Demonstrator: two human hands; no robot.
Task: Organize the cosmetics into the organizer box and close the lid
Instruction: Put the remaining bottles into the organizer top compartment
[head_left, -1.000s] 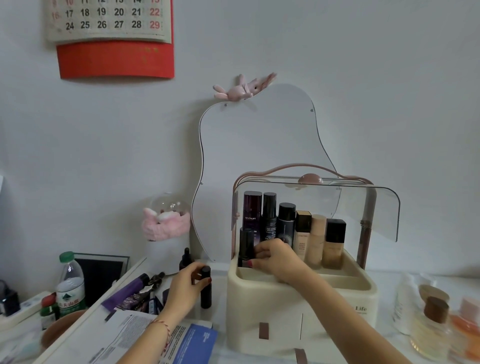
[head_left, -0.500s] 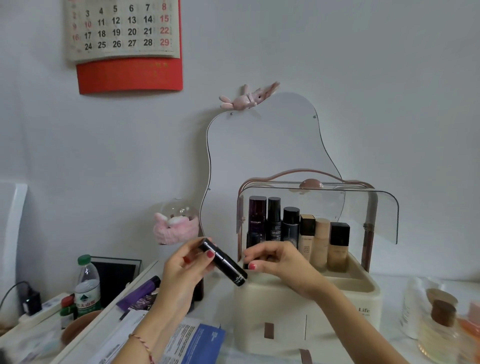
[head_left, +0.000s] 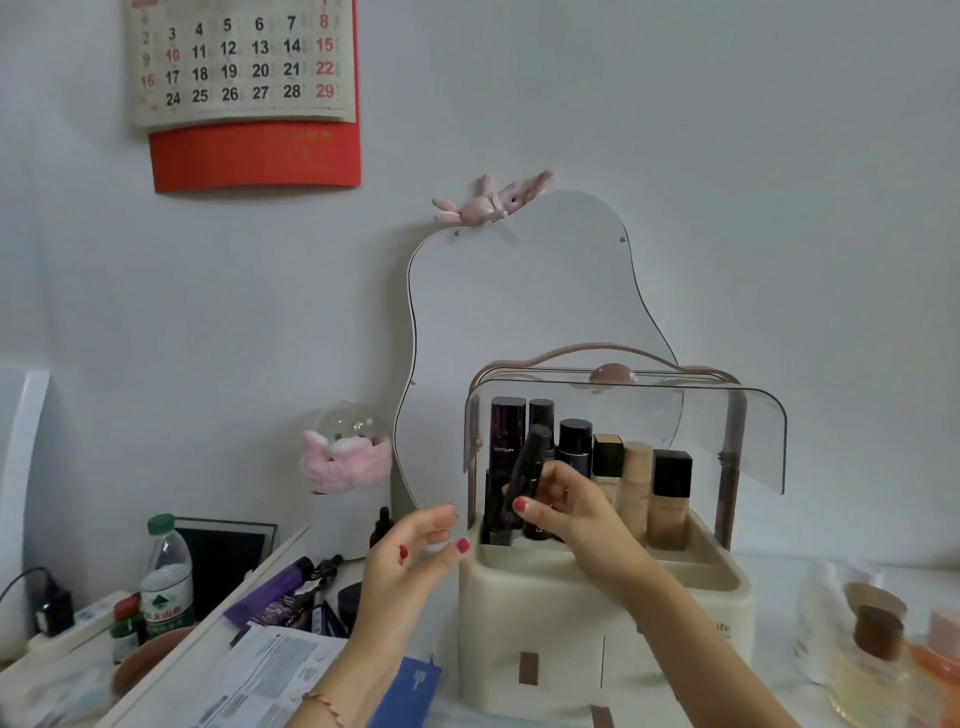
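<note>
Right hand (head_left: 576, 512) grips black tube (head_left: 525, 470), tilted, over front-left slot of organizer box (head_left: 561, 618). Left hand (head_left: 410, 556) empty, fingers apart, just beside box. Lid (head_left: 675, 415) up.

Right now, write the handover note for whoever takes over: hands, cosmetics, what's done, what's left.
Right hand: fingers shut on a black tube, tilted, over the left front of the organizer box.
Left hand: open, holding nothing, beside the box's left edge.
Done: six bottles stand in the back row; two dark tubes stand in front at the left.
Left: seat the black tube; load the purple tube and other items lying to the left; lower the clear lid, which is up.
</note>
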